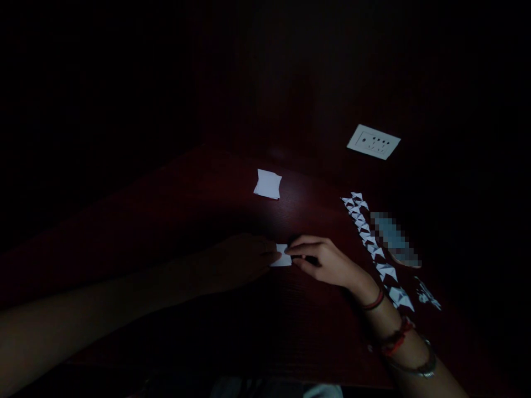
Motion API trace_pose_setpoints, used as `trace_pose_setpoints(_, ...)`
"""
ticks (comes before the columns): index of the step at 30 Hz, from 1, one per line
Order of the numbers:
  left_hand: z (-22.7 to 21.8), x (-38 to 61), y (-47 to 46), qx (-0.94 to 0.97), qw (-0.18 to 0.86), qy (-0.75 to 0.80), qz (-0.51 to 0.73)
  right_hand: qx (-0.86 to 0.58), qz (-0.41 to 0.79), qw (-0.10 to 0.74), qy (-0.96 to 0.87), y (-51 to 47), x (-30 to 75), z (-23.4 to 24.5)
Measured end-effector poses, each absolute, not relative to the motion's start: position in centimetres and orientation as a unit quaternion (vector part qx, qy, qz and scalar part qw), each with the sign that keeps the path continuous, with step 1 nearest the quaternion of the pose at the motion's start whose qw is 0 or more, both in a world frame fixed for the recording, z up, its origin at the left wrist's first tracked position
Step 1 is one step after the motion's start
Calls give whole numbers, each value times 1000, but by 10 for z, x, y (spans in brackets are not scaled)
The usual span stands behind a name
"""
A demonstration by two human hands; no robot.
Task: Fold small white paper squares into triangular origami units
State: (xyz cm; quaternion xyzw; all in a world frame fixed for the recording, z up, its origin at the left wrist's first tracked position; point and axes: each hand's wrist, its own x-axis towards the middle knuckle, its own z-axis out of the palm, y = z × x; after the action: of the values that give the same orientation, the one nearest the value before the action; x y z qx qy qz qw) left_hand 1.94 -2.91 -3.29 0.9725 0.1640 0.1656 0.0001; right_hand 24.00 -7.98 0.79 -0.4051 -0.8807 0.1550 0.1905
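A small white square of paper [284, 260] lies on the dark red table between my two hands. My left hand [249, 260] is in deep shadow; its thumb rests on the paper's left part and its fingers are at the upper left edge, gripping it. On the right edge, my right hand [321, 257] holds the paper between thumb and bent fingers. Further back is a stack of white paper squares [267, 184], slightly uneven. Several folded white paper pieces [365, 232] with pointed corners form a slanting row to the right of my right hand.
White scraps or a crumpled piece [427, 294] lie right of the row. A blurred-out bluish oval object [394, 239] is beside it. A white socket panel [374, 142] is on the dark wall behind. Bracelets [398, 337] circle my right wrist and forearm.
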Motion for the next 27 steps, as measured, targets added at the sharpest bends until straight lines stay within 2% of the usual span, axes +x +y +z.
trace_pose_setpoints(15,-25,21,-31,977,-20,152,146,-399,-4,55,-915,-79,239,11)
trace_pose_setpoints(27,-22,20,-32,976,-33,161,142,-406,-20,26,-913,-84,242,17)
